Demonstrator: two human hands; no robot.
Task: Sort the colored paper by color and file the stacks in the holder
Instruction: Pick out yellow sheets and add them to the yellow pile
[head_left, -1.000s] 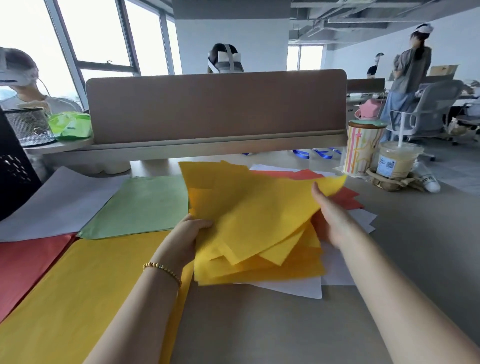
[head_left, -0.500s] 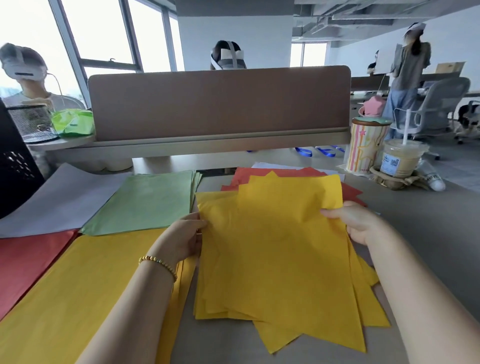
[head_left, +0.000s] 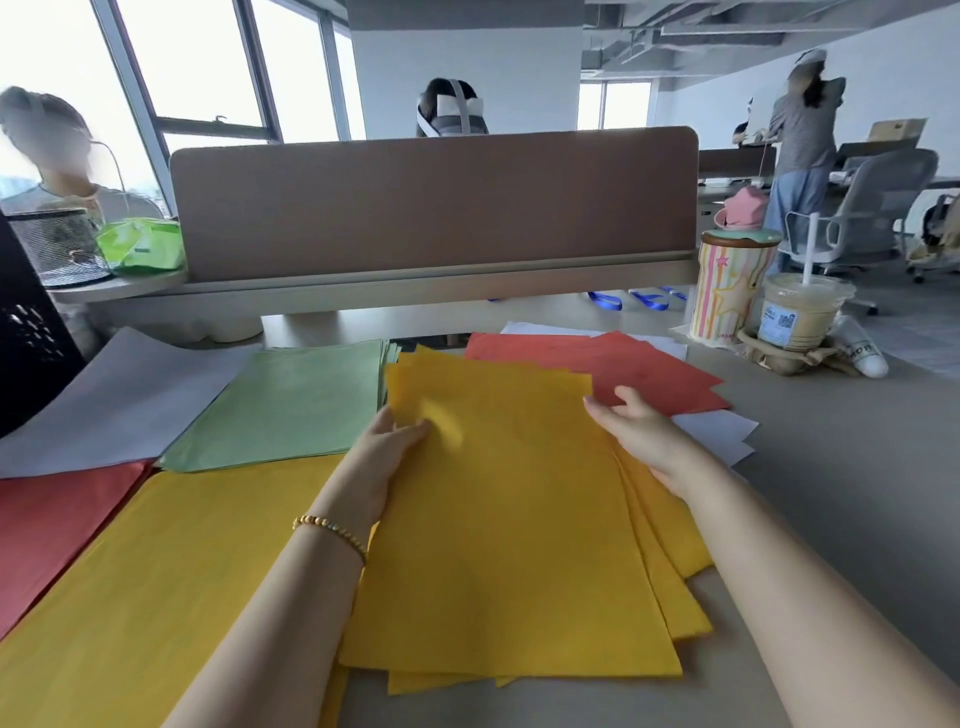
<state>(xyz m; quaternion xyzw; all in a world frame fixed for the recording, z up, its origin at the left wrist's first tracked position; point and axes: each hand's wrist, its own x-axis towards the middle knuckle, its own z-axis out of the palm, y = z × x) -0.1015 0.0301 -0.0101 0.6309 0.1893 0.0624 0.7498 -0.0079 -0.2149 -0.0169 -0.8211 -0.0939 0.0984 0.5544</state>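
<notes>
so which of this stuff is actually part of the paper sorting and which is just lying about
Part of the job:
- loose yellow sheets, held by left hand and right hand
- yellow stack
- green stack
- red sheets
- white sheets

Just lying about:
- striped cup
- iced drink
- mesh pot
- green packet
</notes>
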